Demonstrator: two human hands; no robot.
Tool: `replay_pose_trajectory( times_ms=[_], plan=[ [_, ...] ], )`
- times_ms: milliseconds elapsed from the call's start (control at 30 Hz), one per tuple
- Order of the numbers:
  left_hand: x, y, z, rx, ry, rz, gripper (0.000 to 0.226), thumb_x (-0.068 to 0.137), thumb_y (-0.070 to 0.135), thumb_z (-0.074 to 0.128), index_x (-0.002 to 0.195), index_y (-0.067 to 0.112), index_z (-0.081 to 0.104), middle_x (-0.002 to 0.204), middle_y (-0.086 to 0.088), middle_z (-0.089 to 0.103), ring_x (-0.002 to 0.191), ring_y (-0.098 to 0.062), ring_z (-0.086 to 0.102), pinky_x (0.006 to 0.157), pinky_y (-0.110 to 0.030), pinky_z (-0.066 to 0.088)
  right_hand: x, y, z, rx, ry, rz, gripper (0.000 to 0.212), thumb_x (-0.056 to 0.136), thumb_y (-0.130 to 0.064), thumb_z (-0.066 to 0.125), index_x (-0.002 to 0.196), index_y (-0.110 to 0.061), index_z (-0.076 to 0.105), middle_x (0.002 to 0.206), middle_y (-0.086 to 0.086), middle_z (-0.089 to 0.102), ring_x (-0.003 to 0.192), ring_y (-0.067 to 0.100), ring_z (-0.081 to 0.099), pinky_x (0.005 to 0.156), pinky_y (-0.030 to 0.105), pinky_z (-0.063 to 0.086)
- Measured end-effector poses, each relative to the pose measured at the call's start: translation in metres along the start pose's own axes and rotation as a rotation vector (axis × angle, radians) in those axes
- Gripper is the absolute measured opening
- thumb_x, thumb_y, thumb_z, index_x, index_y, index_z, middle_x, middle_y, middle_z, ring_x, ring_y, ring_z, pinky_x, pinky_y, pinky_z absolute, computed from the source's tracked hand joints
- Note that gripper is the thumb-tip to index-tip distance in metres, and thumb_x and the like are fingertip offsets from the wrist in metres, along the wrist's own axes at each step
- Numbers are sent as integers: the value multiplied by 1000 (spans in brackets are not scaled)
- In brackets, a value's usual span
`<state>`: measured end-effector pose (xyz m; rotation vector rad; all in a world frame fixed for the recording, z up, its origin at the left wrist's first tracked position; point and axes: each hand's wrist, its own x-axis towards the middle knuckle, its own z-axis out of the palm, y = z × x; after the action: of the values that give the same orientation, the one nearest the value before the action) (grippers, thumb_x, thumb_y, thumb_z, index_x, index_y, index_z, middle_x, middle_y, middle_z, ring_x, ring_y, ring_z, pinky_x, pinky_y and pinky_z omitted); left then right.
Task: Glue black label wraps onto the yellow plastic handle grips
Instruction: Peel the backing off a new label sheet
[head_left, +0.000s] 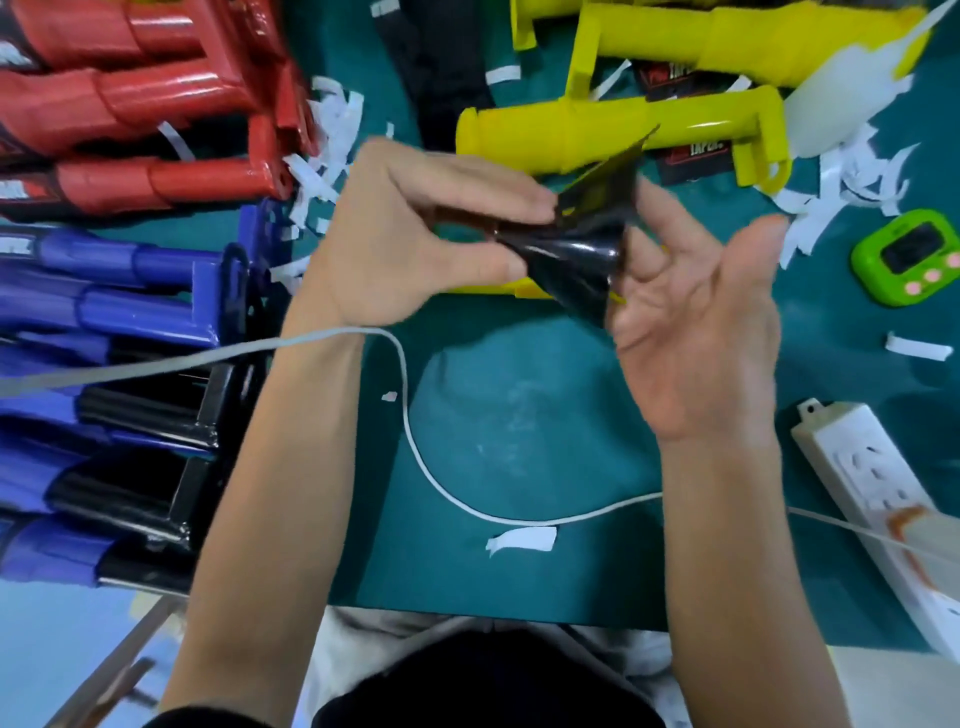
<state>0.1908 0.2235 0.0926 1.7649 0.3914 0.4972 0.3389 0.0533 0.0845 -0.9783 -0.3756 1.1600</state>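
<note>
Left hand (415, 234) and right hand (696, 332) bare; black sleeve (208, 719) at left elbow; pale garment (363, 654) below.

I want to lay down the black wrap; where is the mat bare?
Bare green mat inside the white cable's curve, toward the front edge. Crowded: stacked handles left, yellow handles and paper scraps above, power strip right.
</note>
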Motion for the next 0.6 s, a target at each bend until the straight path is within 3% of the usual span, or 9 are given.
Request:
replay_pose_trajectory(
  times_ms=[67, 133, 200, 267, 333, 467, 600],
  plan=[
    [-11, -1, 4, -37, -157, -75, 49, 70, 3, 90, 114, 15, 73, 116, 9, 76, 105, -16, 72, 90, -30, 57, -1, 2, -1, -93, 26, 43, 71, 90, -37, 71, 150, -7, 47, 127, 18, 70, 117, 34, 66, 105, 55, 51],
    [-20, -2, 6, -129, -246, -102, 50, 69, 8, 89, 116, 13, 74, 118, 4, 76, 98, -18, 74, 89, -30, 58, 0, 3, -1, -185, 148, 51, 51, 90, -14, 63, 140, -10, 57, 95, 8, 74, 92, 22, 69, 91, 40, 56],
    [-20, -2, 11, -169, -57, -92, 41, 71, 8, 85, 112, 10, 78, 106, 6, 79, 81, -10, 74, 75, -23, 57, -2, 5, -4, -186, 160, 60, 42, 89, -4, 57, 130, -12, 62, 83, 0, 76, 80, 14, 70, 76, 28, 57],
    [-15, -3, 16, -112, 277, -121, 31, 79, 9, 77, 109, 13, 79, 102, 6, 79, 69, -8, 67, 61, -20, 51, -5, 7, -6, -192, 115, 59, 44, 91, 0, 55, 131, -17, 60, 89, 0, 79, 81, 14, 73, 73, 27, 58],
    [-12, -3, 18, -11, 414, -199, 31, 90, 16, 71, 120, 18, 71, 115, 0, 75, 72, -14, 69, 55, -24, 50, -7, 12, -7, -199, 64, 23, 53, 92, 6, 53, 138, -21, 56, 95, 3, 80, 84, 18, 74, 75, 31, 59],
    [-17, -7, 18, -38, 303, -323, 32, 93, 41, 65, 120, 25, 71, 99, -6, 78, 66, -18, 69, 50, -26, 50, -4, 17, -7, -185, 15, 33, 61, 88, 10, 54, 144, -15, 54, 103, 7, 80, 92, 24, 75, 80, 38, 60],
    [-18, -13, 14, -288, 214, -275, 55, 76, 16, 82, 127, 18, 63, 102, -1, 76, 72, -12, 66, 64, -23, 56, -3, 22, -10, -313, -145, 174, 55, 82, 6, 61, 130, -18, 64, 113, 9, 77, 104, 28, 72, 95, 46, 55]
  ],
)
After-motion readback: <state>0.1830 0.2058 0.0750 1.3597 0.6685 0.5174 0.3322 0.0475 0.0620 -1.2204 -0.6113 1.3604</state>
